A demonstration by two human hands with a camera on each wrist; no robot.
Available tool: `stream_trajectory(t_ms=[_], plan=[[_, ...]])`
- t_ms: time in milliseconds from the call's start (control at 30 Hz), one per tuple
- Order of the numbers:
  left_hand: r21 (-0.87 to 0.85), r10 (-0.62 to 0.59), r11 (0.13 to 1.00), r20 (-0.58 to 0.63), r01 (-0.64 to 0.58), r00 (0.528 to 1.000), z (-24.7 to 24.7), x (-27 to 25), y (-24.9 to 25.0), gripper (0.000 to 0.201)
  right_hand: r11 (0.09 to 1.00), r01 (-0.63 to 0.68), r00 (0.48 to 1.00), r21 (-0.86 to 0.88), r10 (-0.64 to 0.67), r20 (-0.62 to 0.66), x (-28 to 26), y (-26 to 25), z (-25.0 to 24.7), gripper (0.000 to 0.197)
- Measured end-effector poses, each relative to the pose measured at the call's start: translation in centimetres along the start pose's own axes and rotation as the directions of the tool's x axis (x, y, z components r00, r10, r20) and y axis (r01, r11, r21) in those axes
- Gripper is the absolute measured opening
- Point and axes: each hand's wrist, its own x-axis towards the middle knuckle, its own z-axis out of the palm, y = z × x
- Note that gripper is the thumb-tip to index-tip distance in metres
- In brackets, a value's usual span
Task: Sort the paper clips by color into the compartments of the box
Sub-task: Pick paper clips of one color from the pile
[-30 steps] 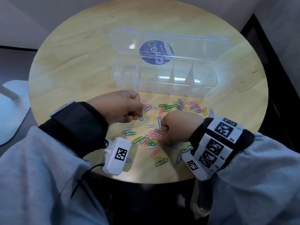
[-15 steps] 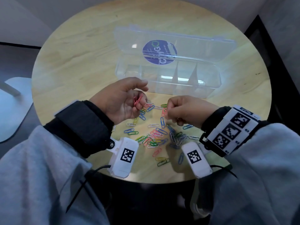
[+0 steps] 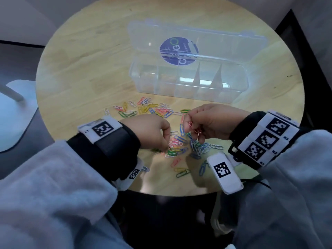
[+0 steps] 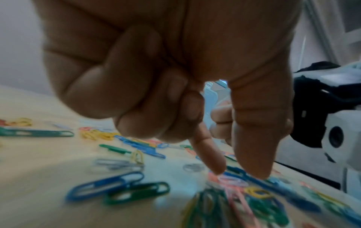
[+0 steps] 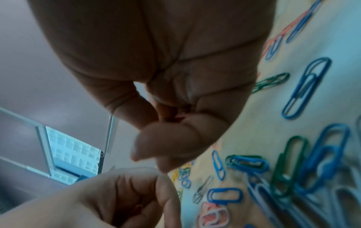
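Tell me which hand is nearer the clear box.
Right. The right hand hovers just in front of the clear box, holding red clips; the left hand is lower, down at the pile.

Left hand [image 3: 150, 131] hides its fingertips; the paper clips [image 4: 240, 199] beneath perhaps blur.

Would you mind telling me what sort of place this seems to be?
Probably an office or meeting corner: a small round wooden table, a pale chair beside it, and coloured paper clips with a clear box.
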Motion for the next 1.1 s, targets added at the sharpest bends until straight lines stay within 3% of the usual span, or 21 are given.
stream_trajectory(t_ms=[100, 167, 267, 333, 400, 500, 633, 833, 967, 1100], plan=[[0.043, -0.002, 0.999, 0.008, 0.002, 1.0, 0.6, 0.1, 0.1, 0.012, 0.998, -0.008, 0.996, -0.06, 0.013, 0.083, -0.3, 0.1, 0.4, 0.023], [0.045, -0.006, 0.999, 0.022, 0.005, 1.0, 0.8, 0.2, 0.1, 0.012, 0.978, 0.015, 0.993, -0.207, 0.01, 0.12, -0.5, 0.1, 0.8, 0.017], [0.03, -0.002, 1.0, 0.045, 0.001, 0.999, 0.7, 0.3, 0.0, 0.014, 0.796, 0.117, 0.99, -0.594, -0.048, 0.13, -0.7, 0.1, 1.5, 0.022], [0.044, 0.011, 0.999, 0.04, -0.013, 0.999, 0.6, 0.4, -0.1, 0.014, 0.687, 0.178, 0.982, -0.704, -0.079, 0.171, -0.8, 0.0, 2.3, 0.015], [0.067, 0.022, 0.997, 0.026, -0.024, 0.999, 0.6, 0.5, -0.1, 0.015, 0.646, 0.194, 0.978, -0.739, -0.066, 0.199, -0.8, -0.1, 3.0, 0.009], [0.052, 0.016, 0.998, 0.041, -0.018, 0.999, 0.6, 0.6, -0.2, 0.013, 0.579, 0.201, 0.975, -0.79, -0.038, 0.221, -0.6, 0.0, 3.9, 0.017], [0.025, 0.015, 1.0, 0.036, -0.016, 0.999, 0.8, 0.6, -0.2, 0.021, 0.433, 0.22, 0.975, -0.874, -0.086, 0.203, -0.3, 0.2, 4.5, 0.021], [0.017, 0.003, 1.0, 0.074, -0.004, 0.997, 0.6, 0.7, 0.0, 0.009, 0.29, 0.215, 0.975, -0.933, -0.126, 0.185, -0.4, 0.3, 4.5, 0.012], [0.003, -0.008, 1.0, 0.093, 0.007, 0.996, 0.5, 0.6, 0.0, 0.007, 0.278, 0.187, 0.98, -0.942, -0.125, 0.157, -0.5, 0.7, 4.3, 0.016], [-0.078, 0.0, 0.997, 0.068, 0.006, 0.998, -0.1, 0.6, -0.5, 0.007, 0.456, 0.144, 0.99, -0.878, -0.067, 0.127, -0.6, 0.4, 3.2, 0.011]])
